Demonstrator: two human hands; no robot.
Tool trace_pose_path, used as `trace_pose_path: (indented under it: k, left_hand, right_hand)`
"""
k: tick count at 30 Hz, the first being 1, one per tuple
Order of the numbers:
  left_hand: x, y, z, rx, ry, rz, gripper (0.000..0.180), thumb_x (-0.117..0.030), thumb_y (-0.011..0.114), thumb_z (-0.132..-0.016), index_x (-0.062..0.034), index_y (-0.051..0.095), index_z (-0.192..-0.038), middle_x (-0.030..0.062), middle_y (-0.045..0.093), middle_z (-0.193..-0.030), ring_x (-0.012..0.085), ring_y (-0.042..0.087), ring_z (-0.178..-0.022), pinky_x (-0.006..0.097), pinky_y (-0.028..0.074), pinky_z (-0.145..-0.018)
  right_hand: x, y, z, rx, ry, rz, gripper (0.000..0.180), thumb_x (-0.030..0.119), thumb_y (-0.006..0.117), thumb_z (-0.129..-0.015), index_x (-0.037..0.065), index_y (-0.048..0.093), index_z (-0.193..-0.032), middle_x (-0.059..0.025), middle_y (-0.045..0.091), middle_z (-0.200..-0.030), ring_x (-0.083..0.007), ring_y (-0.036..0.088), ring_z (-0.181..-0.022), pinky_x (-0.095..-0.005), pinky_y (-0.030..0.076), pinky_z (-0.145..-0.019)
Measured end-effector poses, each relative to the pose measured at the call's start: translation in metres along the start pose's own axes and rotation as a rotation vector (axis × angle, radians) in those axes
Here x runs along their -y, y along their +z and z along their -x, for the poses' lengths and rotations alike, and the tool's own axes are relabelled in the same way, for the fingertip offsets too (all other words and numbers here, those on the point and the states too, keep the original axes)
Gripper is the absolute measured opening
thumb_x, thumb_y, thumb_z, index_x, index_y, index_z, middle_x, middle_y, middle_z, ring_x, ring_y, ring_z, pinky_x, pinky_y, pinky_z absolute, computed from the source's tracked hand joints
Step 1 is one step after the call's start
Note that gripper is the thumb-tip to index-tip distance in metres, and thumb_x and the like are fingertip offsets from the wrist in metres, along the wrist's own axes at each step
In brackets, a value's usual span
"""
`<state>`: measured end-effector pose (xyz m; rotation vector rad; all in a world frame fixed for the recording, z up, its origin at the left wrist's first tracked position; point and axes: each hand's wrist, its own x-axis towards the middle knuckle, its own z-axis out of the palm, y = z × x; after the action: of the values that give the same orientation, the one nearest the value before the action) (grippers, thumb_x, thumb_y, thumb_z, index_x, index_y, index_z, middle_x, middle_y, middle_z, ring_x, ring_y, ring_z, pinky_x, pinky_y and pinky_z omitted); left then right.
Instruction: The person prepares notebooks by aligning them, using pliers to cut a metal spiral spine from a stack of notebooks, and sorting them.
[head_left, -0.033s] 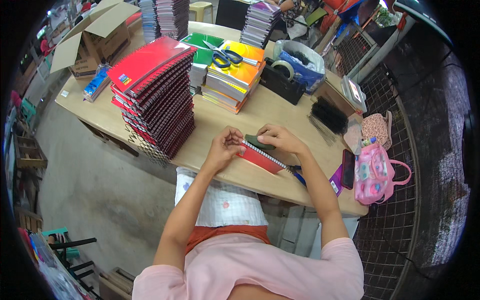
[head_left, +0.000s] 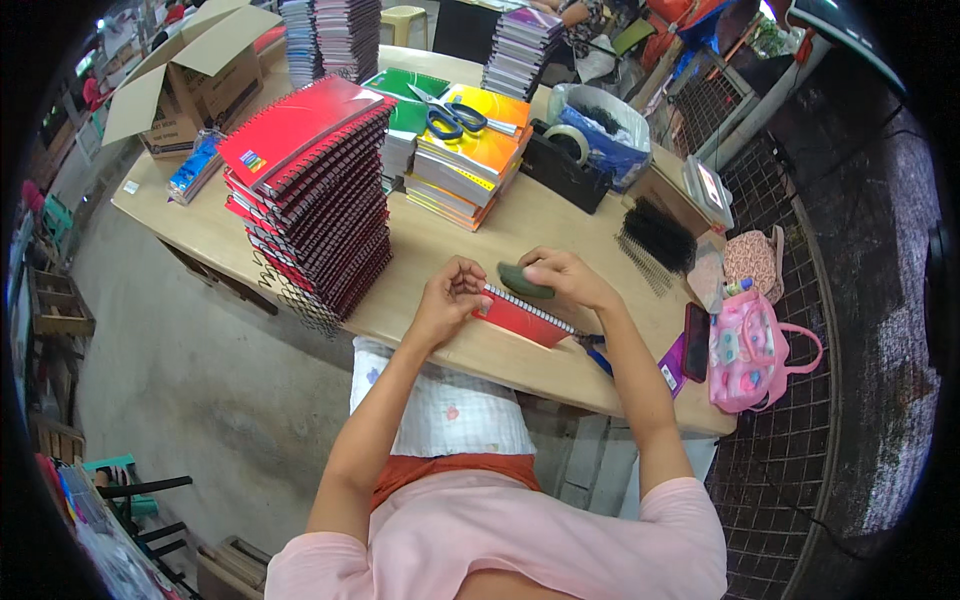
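A red notebook (head_left: 525, 322) stands with its bound edge up near the table's front edge. Along its top runs a row of pale binding loops (head_left: 540, 308). My left hand (head_left: 452, 298) has its thumb and fingers closed on the notebook's left end. Just above the binding, my right hand (head_left: 562, 276) grips a dark green, rounded, slightly curved piece (head_left: 524, 281) whose exact kind I cannot make out. Beneath my right forearm lies a blue-handled tool (head_left: 597, 355), partly hidden, close to the notebook's right end.
A tall stack of red spiral notebooks (head_left: 310, 190) stands left of my hands. Scissors (head_left: 450, 115) lie on yellow-orange notebooks (head_left: 468, 155). Black binding coils (head_left: 657, 235), a phone (head_left: 696, 340) and a pink bag (head_left: 750, 350) are at the right. An open carton (head_left: 205, 95) sits far left.
The green piece in my right hand has risen and tilted slightly away from the notebook's binding. My left hand stays at the notebook's left end.
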<state>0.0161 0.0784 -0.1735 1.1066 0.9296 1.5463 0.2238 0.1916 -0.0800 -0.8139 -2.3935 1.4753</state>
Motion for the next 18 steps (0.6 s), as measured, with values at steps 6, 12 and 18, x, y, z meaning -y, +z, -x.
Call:
trace_pose_path:
  k: [6,12,18]
  left_hand:
    - [0.001,0.000,0.002,-0.004,-0.020,0.063,0.047,0.009,0.075,-0.077,-0.0063,0.053,-0.116,0.0022,0.060,-0.097,0.0103,0.060,-0.088,0.023,0.052,-0.081]
    - [-0.018,0.013,0.019,-0.139,-0.035,0.244,0.062,0.009,0.069,-0.083,-0.0075,0.043,-0.137,0.0051,0.063,-0.104,0.0083,0.059,-0.088,0.022,0.051,-0.080]
    - [-0.032,0.021,0.029,-0.126,-0.013,0.208,0.075,0.009,0.061,-0.088,-0.0116,0.029,-0.152,0.0109,0.066,-0.111,0.0097,0.062,-0.090,0.024,0.052,-0.083]
  right_hand:
    - [-0.006,0.005,-0.004,-0.111,-0.011,0.164,0.041,0.035,0.068,-0.091,-0.001,0.073,-0.110,-0.0148,0.065,-0.118,-0.0282,0.061,-0.110,-0.0354,0.046,-0.096]
    - [-0.038,-0.007,0.062,-0.525,-0.025,0.455,0.052,0.033,0.072,-0.085,0.006,0.063,-0.129,-0.0189,0.050,-0.138,-0.0380,0.056,-0.119,-0.0409,0.042,-0.106]
    - [-0.068,0.060,0.182,-0.665,0.110,1.024,0.049,0.030,0.070,-0.087,0.003,0.058,-0.126,-0.0231,0.053,-0.129,-0.0446,0.050,-0.121,-0.0473,0.040,-0.103]
